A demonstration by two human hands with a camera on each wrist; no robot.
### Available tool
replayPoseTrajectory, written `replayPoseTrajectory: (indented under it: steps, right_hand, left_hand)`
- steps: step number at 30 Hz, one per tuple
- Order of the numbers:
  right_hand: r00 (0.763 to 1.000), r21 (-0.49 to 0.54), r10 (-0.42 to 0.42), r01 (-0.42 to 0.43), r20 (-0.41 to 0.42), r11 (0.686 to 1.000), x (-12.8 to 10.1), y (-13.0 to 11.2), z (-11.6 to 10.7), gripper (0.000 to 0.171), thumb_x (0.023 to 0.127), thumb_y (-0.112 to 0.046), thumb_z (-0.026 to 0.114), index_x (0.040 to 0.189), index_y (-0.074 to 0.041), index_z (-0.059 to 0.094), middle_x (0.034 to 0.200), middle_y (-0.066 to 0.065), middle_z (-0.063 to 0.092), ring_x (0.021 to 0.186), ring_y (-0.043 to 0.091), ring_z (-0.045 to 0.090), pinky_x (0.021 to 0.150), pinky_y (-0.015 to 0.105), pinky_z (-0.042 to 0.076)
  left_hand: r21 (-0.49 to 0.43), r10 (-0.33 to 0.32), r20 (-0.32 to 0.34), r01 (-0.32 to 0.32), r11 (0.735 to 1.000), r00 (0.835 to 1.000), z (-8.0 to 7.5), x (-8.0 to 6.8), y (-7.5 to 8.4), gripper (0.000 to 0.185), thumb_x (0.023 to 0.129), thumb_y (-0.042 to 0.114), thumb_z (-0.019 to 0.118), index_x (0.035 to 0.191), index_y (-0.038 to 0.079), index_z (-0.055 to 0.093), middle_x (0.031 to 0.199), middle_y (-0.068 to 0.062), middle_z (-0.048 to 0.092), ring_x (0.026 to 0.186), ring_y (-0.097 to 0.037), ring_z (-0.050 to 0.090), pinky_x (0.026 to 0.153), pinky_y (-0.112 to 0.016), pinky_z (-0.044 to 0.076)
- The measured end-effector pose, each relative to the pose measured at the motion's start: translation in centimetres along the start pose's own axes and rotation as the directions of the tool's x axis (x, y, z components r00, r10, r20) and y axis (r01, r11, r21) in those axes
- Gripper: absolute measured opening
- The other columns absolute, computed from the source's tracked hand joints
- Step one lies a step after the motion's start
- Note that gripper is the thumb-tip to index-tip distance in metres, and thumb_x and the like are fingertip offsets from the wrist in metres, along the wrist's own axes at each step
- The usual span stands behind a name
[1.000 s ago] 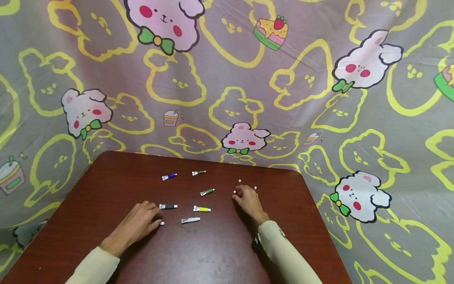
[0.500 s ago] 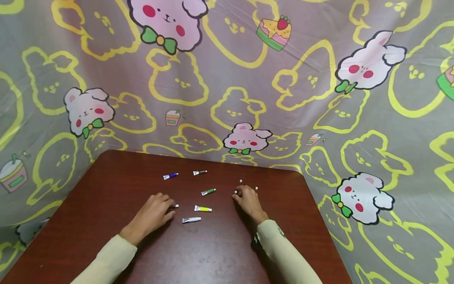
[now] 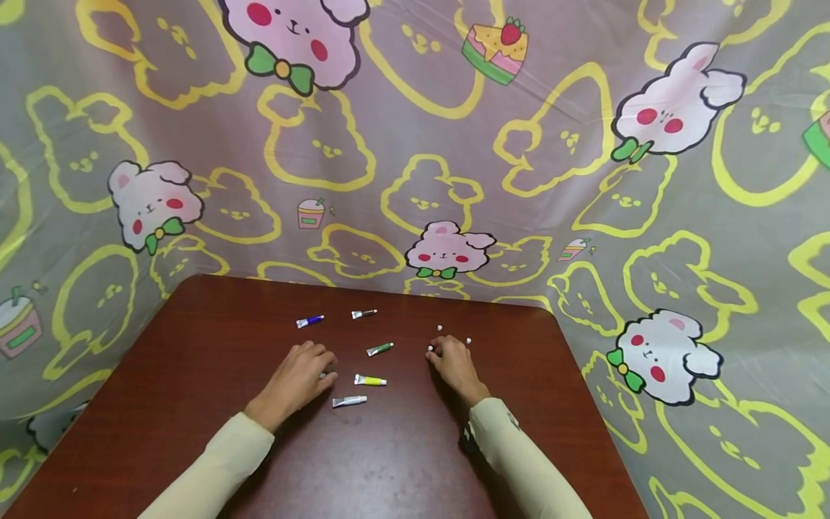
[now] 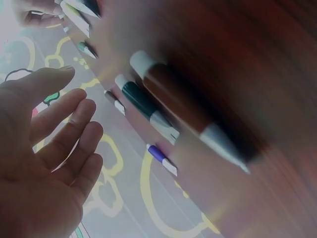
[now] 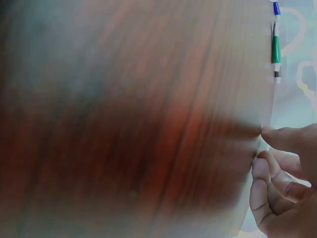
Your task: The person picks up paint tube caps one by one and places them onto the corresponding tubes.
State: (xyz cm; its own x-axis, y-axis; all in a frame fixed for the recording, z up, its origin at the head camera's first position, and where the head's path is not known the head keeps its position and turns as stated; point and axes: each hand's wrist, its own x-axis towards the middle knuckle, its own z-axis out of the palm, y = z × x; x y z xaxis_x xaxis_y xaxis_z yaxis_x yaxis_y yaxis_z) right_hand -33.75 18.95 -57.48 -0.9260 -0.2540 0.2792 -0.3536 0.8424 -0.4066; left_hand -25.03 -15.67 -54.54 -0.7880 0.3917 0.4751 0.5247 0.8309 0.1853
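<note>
left hand (image 3: pixel 300 378) flat over tubes (image 4: pixel 143 101) | right hand (image 3: pixel 454 364) by caps (image 3: pixel 430 349)

You get even, soft overhead light in the head view, with faint sheen on the table (image 3: pixel 389 461) toward 6 o'clock and wide-angle bending at the edges; both wrist views are heavily blurred, washed pale toward 9 and 3 o'clock

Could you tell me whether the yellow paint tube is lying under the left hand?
No, the yellow tube lies bare on the table, right of the left hand.
</note>
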Motion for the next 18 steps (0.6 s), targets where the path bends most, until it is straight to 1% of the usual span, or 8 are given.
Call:
replayPoseTrajectory:
  steps: [8,14,17,18]
  right_hand:
    - [1.0,0.012,0.025,-0.025,-0.002,1.0,-0.1,0.0,0.0,0.006,0.096,-0.014,0.082,0.098,-0.01,0.078,0.091,0.005,0.073,0.087,0.024,0.073,0.082,0.048,0.06]
    - [1.0,0.011,0.011,-0.011,-0.016,1.0,-0.2,0.1,0.1,0.006,0.097,-0.014,0.081,0.097,-0.009,0.078,0.091,0.005,0.072,0.087,0.025,0.073,0.082,0.048,0.06]
    - [1.0,0.026,0.001,0.0,-0.03,1.0,-0.3,0.3,0.2,0.005,0.096,-0.013,0.081,0.096,-0.011,0.076,0.09,0.005,0.072,0.086,0.024,0.072,0.08,0.05,0.06]
    - [0.999,0.023,-0.008,0.009,-0.04,1.0,-0.3,0.4,0.2,0.006,0.096,-0.014,0.081,0.095,-0.012,0.075,0.089,0.003,0.072,0.085,0.022,0.071,0.079,0.053,0.059]
  left_hand:
    - [-0.006,-0.018,0.004,0.018,1.0,1.0,0.8,1.0,0.5,0.024,0.083,0.017,0.093,0.098,0.006,0.078,0.089,-0.005,0.072,0.087,-0.026,0.062,0.081,-0.045,0.05]
    - [0.011,-0.023,0.009,0.023,1.0,1.0,1.3,1.7,0.6,0.025,0.083,0.018,0.093,0.098,0.005,0.079,0.09,-0.006,0.073,0.087,-0.026,0.061,0.078,-0.043,0.048]
    - [0.014,-0.018,-0.001,0.018,1.0,1.0,1.4,2.2,0.7,0.025,0.082,0.017,0.093,0.098,0.005,0.079,0.09,-0.007,0.073,0.087,-0.026,0.061,0.077,-0.043,0.048]
    - [0.016,-0.015,-0.004,0.015,1.0,1.0,1.5,2.3,0.7,0.025,0.082,0.017,0.093,0.098,0.005,0.079,0.09,-0.007,0.073,0.086,-0.027,0.061,0.077,-0.043,0.048]
